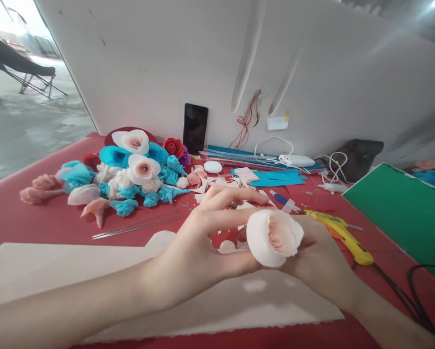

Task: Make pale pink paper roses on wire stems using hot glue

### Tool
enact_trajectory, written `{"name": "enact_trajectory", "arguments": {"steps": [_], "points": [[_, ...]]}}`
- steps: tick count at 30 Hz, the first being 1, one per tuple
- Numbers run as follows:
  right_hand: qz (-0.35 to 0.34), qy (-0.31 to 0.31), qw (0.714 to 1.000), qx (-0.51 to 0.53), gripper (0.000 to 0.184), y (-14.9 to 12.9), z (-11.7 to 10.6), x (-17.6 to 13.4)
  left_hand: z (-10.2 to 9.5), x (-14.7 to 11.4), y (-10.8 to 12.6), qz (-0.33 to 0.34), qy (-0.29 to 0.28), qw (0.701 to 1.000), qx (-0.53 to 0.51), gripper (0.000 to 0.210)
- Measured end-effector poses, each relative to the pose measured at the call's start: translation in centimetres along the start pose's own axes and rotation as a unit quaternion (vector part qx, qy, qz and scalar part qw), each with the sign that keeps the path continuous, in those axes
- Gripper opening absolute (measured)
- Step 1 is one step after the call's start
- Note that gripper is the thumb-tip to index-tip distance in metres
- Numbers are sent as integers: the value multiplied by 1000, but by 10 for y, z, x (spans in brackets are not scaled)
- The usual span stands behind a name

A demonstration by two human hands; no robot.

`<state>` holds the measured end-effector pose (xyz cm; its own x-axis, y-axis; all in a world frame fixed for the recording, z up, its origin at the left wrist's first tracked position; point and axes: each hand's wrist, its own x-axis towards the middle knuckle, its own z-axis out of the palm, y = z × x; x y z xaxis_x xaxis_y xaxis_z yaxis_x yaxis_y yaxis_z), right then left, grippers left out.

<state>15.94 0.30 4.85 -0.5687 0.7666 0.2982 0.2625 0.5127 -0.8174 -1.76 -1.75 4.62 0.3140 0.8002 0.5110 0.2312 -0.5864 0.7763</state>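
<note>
Between my two hands is a pale pink crepe-paper rose (263, 237), its curled centre facing up and to the right. My left hand (199, 242) pinches the rose's left side, thumb below and a finger above, while the other fingers stretch out over it. On the flower's far right, my right hand (321, 261) is closed about its base; those fingertips are hidden behind the petals. Under both forearms lies a large pale paper sheet (239, 315) with a rough lower edge. Small pale paper scraps (227, 246) show just beyond my hands.
Finished paper flowers (144, 167) pile up at the left, near thin wires (133, 227). A yellow glue gun (343, 235) with a black cable lies at the right by a green board (402, 218). A phone (195, 127) leans against the back panel, with blue paper (281, 178) nearby.
</note>
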Motion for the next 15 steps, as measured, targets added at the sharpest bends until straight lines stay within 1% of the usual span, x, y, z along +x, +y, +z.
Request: {"name": "enact_trajectory", "arguments": {"steps": [2, 4, 7, 10, 13, 15], "points": [[-12, 1, 1000, 10, 12, 0, 1, 2, 1, -1, -1, 9, 2, 1000, 10, 3], [-17, 2, 1000, -1, 11, 1, 1, 3, 2, -2, -2, 5, 8, 1000, 8, 3], [-4, 4, 1000, -17, 9, 1, 0, 2, 2, -3, -3, -18, 11, 999, -24, 4], [9, -3, 1000, -14, 12, 1, 0, -1, 2, -2, -3, -48, 8, 997, -53, 12], [24, 1, 1000, -7, 15, 0, 0, -2, 2, 1, -4, -77, 8, 993, -87, 11], [33, 4, 999, 4, 12, 0, 1, -1, 2, 3, -6, -100, 4, 986, -135, 10]]}}
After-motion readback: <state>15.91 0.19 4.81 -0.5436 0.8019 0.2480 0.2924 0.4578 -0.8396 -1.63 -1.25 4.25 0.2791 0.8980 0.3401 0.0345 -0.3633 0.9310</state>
